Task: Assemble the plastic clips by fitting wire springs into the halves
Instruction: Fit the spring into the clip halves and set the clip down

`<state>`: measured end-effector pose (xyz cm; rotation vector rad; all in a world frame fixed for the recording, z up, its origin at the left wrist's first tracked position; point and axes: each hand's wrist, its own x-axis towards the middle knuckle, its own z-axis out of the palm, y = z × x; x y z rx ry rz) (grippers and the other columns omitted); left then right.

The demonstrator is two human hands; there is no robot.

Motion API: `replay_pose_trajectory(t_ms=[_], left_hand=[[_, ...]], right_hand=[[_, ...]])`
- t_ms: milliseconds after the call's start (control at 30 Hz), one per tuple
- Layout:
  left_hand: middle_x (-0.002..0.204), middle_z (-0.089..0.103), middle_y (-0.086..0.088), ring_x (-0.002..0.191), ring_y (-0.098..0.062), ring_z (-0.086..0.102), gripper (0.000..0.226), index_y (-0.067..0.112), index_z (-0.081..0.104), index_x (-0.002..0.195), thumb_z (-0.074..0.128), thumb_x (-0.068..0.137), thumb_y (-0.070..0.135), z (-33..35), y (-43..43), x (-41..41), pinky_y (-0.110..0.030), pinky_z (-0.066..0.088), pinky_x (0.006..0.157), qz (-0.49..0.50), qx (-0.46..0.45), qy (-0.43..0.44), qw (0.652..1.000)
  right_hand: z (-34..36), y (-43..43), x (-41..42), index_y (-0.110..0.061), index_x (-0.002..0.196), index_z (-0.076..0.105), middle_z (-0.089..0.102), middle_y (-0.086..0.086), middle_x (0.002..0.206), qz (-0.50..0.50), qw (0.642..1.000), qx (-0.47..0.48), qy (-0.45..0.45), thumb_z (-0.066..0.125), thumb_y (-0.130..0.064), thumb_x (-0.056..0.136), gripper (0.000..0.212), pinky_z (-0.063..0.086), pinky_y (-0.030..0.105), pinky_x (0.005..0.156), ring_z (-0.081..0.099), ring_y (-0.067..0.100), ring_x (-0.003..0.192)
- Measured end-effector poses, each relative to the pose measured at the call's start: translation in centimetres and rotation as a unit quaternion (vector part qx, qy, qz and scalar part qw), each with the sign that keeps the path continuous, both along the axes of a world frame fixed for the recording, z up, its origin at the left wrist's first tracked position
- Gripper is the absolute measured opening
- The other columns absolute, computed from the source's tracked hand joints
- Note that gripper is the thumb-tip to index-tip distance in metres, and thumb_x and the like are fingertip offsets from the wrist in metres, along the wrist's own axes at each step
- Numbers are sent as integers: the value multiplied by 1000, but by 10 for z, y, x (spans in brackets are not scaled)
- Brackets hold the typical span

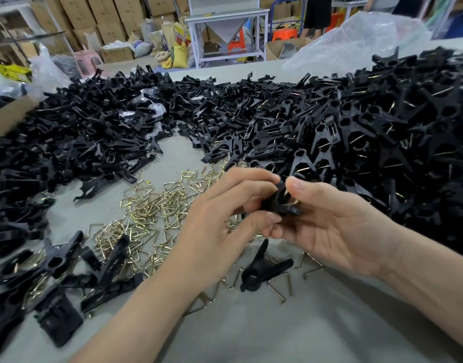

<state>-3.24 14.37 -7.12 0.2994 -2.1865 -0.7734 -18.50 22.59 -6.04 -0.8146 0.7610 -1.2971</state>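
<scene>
The black clip (277,203) sits just above the bench (251,334), pinched between both hands. The left hand (217,224) curls its fingers round one side, and the right hand (337,231) grips the other with the thumb pressing down on top. A glint of brass wire spring (295,203) shows at the right thumb, so I judge the spring is only partly seated; how far, the fingers hide.

The risk I see is the spring slipping. If the thumb pushes off-line, the wire could jump out of its groove and fly, or the two halves could twist apart. A bent wire end could also jab a fingertip.

Should it drop, it would land among the loose springs (152,208) just beside the left hand, near a finished clip (261,269), and be hard to tell apart. Piles of black halves (81,132) and assembled clips (382,121) crowd in close on either side.
</scene>
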Motion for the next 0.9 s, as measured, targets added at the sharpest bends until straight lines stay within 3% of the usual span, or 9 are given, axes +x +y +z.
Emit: replay_pose_trajectory(t_ms=[67,200,333,467,533,667,800,900], left_hand=[[118,58,14,111,-2,56,22,5,67,105,62,86,16,0,0,0,-16,51,83,-9,25,2,1000],[118,59,13,112,-9,57,25,6,66,105,61,86,21,0,-1,2,-18,51,81,-20,47,-2,999],[119,60,14,107,-10,59,27,10,65,104,60,86,28,1,-1,2,-20,51,79,-28,80,0,996],[123,61,7,101,-10,61,40,15,63,116,55,90,45,2,0,1,-26,51,82,-35,58,-6,998],[119,63,5,98,-11,62,46,19,60,119,46,91,53,2,0,2,-29,51,82,-39,57,-11,998],[106,64,8,91,-20,62,46,29,60,117,48,87,61,3,4,1,-41,52,73,-51,94,-11,994],[97,62,15,81,-14,59,32,31,61,110,59,85,52,1,9,-2,-52,50,68,-63,155,4,986],[92,61,18,78,-12,59,27,32,59,108,60,84,45,-1,10,-2,-56,50,68,-67,177,7,982]], right_hand=[[1,-1,1,-6,92,74,65,18,96,9,1000,-19,6,67,-34,75,34,53,25,73,60,17,76],[-2,-2,-2,6,97,69,57,26,96,19,998,-48,22,77,-38,72,52,51,27,74,59,19,76],[0,-1,-2,10,99,66,57,25,90,18,998,-45,26,68,-32,78,47,51,25,73,59,18,73],[3,0,0,2,94,71,62,14,81,29,998,-52,13,68,-29,83,33,53,19,67,60,13,68],[4,0,3,-3,95,73,64,13,85,32,998,-55,9,71,-35,80,35,53,19,69,61,11,71],[2,-2,6,-6,96,73,67,11,90,28,998,-48,-2,58,-31,85,31,52,22,77,62,16,84],[2,-2,8,-4,94,73,64,14,91,11,999,-35,7,58,-34,77,37,52,22,75,55,23,87],[3,-1,9,-3,85,73,63,13,84,14,999,-40,5,58,-31,76,33,50,20,69,56,15,73]])
